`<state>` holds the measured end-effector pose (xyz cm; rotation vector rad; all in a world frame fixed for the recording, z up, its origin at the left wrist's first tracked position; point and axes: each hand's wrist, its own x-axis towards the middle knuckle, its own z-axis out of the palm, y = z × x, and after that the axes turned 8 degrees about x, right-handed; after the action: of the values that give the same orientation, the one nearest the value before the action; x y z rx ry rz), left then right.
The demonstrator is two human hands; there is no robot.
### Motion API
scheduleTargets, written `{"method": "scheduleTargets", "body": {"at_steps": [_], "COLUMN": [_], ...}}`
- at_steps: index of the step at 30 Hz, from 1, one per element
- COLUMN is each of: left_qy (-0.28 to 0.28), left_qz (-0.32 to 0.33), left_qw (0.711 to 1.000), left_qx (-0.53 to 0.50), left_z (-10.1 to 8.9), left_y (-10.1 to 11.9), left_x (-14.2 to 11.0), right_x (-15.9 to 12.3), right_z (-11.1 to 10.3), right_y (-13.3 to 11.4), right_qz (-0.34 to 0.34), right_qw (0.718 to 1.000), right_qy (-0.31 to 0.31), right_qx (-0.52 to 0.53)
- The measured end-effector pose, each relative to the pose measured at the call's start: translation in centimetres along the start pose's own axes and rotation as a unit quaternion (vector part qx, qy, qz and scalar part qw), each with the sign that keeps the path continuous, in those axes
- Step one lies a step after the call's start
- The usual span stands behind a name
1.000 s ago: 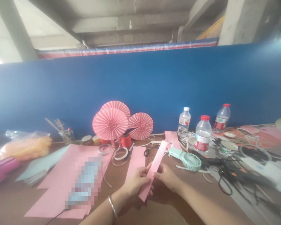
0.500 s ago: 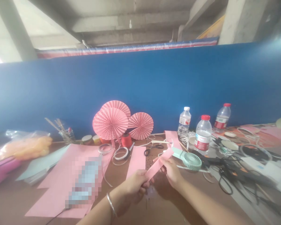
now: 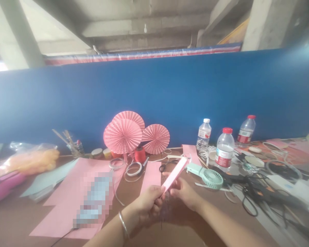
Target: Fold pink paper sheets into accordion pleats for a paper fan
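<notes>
My left hand (image 3: 150,202), with a bangle on the wrist, pinches the lower end of a narrow folded pink paper strip (image 3: 175,174). The strip slants up and to the right above the table, its upper face pale in the light. My right hand (image 3: 183,193) is at the strip's right side, fingers curled against its lower half; the fingertips are partly hidden behind it. Beyond the hands lie a flat pink paper piece (image 3: 151,175) and dark-handled scissors (image 3: 162,168), partly covered by the strip.
Pleated pink paper fans (image 3: 123,135) stand at the back beside a red thread spool (image 3: 140,155). Pink sheets (image 3: 64,195) lie left under a blurred-out object. A mint handheld fan (image 3: 211,178), water bottles (image 3: 224,151) and tangled cables (image 3: 249,199) are on the right.
The strip has turned so a paler face shows. My right hand has slid down along it toward my left hand, which stays at the lower end.
</notes>
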<state>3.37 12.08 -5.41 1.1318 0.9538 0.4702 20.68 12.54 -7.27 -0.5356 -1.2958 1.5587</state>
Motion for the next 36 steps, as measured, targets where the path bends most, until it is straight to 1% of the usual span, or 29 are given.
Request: {"method": "scheduleTargets", "body": {"at_steps": [2, 5, 8, 10, 12, 15, 17, 18, 19, 20, 22, 24, 26, 28, 29, 31, 33, 36], "left_qy": [-0.002, 0.000, 0.015, 0.009, -0.030, -0.134, -0.190, -0.200, -0.196, -0.177, -0.106, -0.037, 0.003, 0.022, 0.031, 0.047, 0.045, 0.021], "left_qz": [0.001, 0.009, 0.008, -0.002, -0.028, -0.062, -0.056, -0.042, -0.025, -0.007, 0.022, 0.051, 0.089, 0.114, 0.117, 0.115, 0.111, 0.086], "left_qw": [1.000, 0.999, 0.998, 0.999, 0.999, 0.986, 0.975, 0.975, 0.978, 0.983, 0.994, 0.998, 0.996, 0.990, 0.987, 0.984, 0.985, 0.988], "left_qx": [0.024, 0.045, 0.055, 0.046, 0.006, -0.083, -0.097, -0.086, -0.067, -0.045, -0.018, -0.014, 0.011, 0.076, 0.107, 0.131, 0.121, 0.129], "left_z": [0.1, 0.2, 0.3, 0.2, 0.0, -0.3, -0.5, -0.5, -0.4, -0.3, 0.1, 0.5, 0.8, 1.0, 1.0, 1.0, 0.8, 0.5], "left_y": [-0.3, -0.8, -1.1, -1.0, -0.8, -0.5, -0.4, -0.5, -0.6, -0.8, -1.2, -1.6, -1.7, -1.6, -1.6, -1.4, -1.3, -1.1], "left_x": [0.1, 0.5, 0.8, 0.8, 0.5, -0.1, -0.4, -0.3, -0.2, -0.1, 0.5, 1.1, 1.6, 1.7, 1.6, 1.3, 0.9, 0.4], "right_x": [-0.3, -0.4, -0.4, -0.3, -0.3, -0.3, -0.3, -0.2, -0.1, -0.1, 0.1, 0.3, 0.4, 0.4, 0.4, 0.5, 0.6, 1.0], "right_z": [0.5, 0.7, 0.5, 0.5, 0.6, 0.6, 0.4, 0.3, 0.2, 0.1, -0.1, -0.3, -0.3, -0.3, -0.3, -0.3, -0.7, -1.9], "right_y": [-0.1, -0.1, 0.0, 0.1, 0.2, 0.3, 0.4, 0.4, 0.5, 0.4, 0.4, 0.4, 0.4, 0.5, 0.6, 0.7, 0.6, 0.2], "right_qz": [0.010, 0.000, -0.003, -0.002, 0.006, 0.020, 0.019, 0.018, 0.016, 0.015, 0.005, -0.008, -0.016, -0.020, -0.023, -0.023, -0.022, -0.030], "right_qw": [0.999, 0.996, 0.994, 0.995, 0.997, 1.000, 1.000, 1.000, 1.000, 1.000, 0.998, 0.995, 0.990, 0.989, 0.989, 0.989, 0.983, 0.953], "right_qy": [-0.022, -0.019, -0.020, -0.017, -0.021, -0.020, -0.007, -0.001, 0.005, 0.011, 0.040, 0.087, 0.117, 0.122, 0.120, 0.129, 0.181, 0.300], "right_qx": [-0.041, -0.093, -0.103, -0.096, -0.067, 0.005, 0.014, 0.002, -0.012, -0.024, -0.041, -0.058, -0.075, -0.081, -0.078, -0.062, -0.031, 0.020]}}
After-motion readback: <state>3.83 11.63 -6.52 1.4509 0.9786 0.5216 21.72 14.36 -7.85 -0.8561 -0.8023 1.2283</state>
